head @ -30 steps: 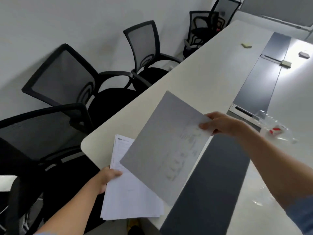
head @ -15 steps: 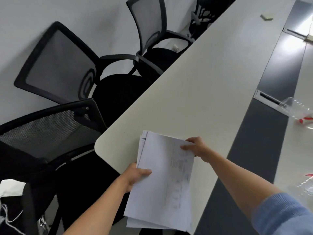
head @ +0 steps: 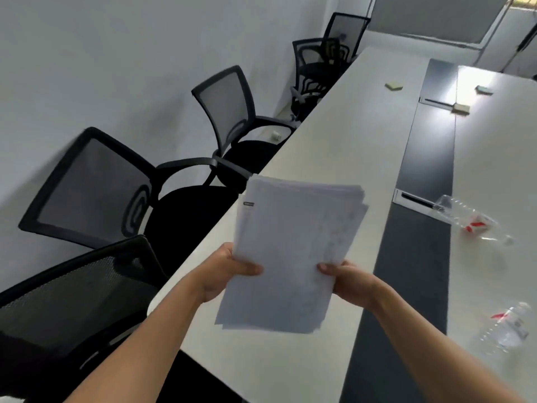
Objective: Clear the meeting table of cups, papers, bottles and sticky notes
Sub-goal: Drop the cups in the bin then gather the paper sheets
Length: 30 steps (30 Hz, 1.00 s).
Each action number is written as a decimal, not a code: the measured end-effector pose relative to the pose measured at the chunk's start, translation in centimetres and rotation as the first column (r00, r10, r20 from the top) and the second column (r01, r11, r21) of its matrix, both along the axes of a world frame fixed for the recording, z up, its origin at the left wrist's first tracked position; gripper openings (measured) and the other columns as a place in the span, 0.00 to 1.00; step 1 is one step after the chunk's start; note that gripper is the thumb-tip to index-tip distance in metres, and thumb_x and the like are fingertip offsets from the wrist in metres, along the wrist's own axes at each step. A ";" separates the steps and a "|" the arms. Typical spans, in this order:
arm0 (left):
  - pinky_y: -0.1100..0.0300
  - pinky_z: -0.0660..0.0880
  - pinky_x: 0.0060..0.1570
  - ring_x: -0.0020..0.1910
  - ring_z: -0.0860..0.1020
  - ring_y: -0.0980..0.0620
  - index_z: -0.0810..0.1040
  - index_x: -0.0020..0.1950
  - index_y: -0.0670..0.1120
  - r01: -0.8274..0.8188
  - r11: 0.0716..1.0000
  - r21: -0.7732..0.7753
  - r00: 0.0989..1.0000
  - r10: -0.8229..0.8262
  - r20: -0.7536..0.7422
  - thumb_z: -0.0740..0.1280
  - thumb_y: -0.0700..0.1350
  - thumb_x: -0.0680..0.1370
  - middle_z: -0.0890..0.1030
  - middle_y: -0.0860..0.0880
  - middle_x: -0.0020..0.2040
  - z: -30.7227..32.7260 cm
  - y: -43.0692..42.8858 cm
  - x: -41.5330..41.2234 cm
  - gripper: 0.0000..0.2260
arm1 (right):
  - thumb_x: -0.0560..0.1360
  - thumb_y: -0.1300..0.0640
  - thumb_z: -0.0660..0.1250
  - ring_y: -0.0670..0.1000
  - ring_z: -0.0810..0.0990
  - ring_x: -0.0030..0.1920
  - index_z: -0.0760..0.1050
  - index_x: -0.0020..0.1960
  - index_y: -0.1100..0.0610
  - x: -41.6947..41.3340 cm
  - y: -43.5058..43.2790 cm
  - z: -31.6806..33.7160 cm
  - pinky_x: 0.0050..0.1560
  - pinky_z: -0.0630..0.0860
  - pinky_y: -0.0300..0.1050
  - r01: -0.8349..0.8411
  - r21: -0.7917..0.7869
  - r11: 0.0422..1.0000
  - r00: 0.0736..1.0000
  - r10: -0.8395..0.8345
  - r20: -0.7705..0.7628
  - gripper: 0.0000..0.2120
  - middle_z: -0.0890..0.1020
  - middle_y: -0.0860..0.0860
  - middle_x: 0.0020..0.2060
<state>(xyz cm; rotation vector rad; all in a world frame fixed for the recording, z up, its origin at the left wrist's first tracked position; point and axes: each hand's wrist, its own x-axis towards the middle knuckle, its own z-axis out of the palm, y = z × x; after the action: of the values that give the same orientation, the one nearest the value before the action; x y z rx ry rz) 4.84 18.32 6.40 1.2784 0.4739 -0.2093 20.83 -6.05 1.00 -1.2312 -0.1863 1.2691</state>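
Both bare hands grip one stack of white printed paper sheets [head: 286,257], raised above the near end of the long white meeting table [head: 343,158]: the left hand [head: 223,276] pinches the stack's lower left edge with its thumb on top, and the right hand [head: 350,282] clamps the lower right edge the same way. The sheets are slightly fanned at their far corners, and a small dark mark sits near the upper left corner of the top page. Under the stack the pale tabletop runs away from the viewer, with a dark grey strip [head: 418,228] down its middle that holds two pale cable-port covers. To the right of the strip, nearest the viewer, a clear plastic bottle with a red label [head: 507,327] lies on its side; a little farther on, a second clear bottle with a red label [head: 470,221] also lies flat, near the strip's edge. Farther along the table are three small sticky-note pads: a yellowish pad [head: 393,86] left of the strip, a cream pad [head: 461,108] at the strip's right edge, and a greyish pad [head: 484,89] beyond it. Black mesh-backed office chairs [head: 96,187] line the table's left side against a plain white wall [head: 116,53], and a grey panel [head: 430,16] closes the far end of the room.
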 end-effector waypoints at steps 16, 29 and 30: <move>0.56 0.81 0.51 0.49 0.84 0.51 0.83 0.50 0.47 -0.264 0.906 0.332 0.959 0.282 -0.008 0.75 0.30 0.68 0.86 0.46 0.50 -4.1 -3.1 -1.1 0.16 | 0.68 0.70 0.75 0.51 0.85 0.50 0.81 0.53 0.56 -0.4 -0.5 -1.2 0.47 0.81 0.42 0.063 -0.079 0.995 0.896 -0.022 0.444 0.17 0.87 0.52 0.49; 0.54 0.79 0.51 0.51 0.84 0.49 0.82 0.54 0.43 -0.268 0.902 0.339 0.936 0.328 -0.130 0.73 0.40 0.74 0.86 0.48 0.51 -7.0 -1.5 -3.5 0.09 | 0.76 0.58 0.70 0.56 0.86 0.46 0.82 0.50 0.61 -2.5 1.5 -3.7 0.48 0.83 0.55 -0.007 -0.224 0.974 0.875 0.115 0.471 0.07 0.86 0.56 0.46; 0.54 0.79 0.50 0.50 0.84 0.49 0.81 0.55 0.44 -0.278 0.905 0.322 0.929 0.338 -0.150 0.72 0.40 0.75 0.86 0.48 0.51 -7.0 -0.9 -3.6 0.09 | 0.77 0.59 0.69 0.57 0.86 0.45 0.82 0.50 0.62 -2.9 2.2 -3.7 0.46 0.83 0.54 0.027 -0.214 0.977 0.905 0.067 0.421 0.06 0.87 0.56 0.45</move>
<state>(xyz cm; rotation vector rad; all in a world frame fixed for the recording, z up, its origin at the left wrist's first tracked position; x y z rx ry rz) 1.27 17.47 -0.60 1.4589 0.9040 0.0034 17.90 -3.84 -2.66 -1.6936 -0.3870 1.0400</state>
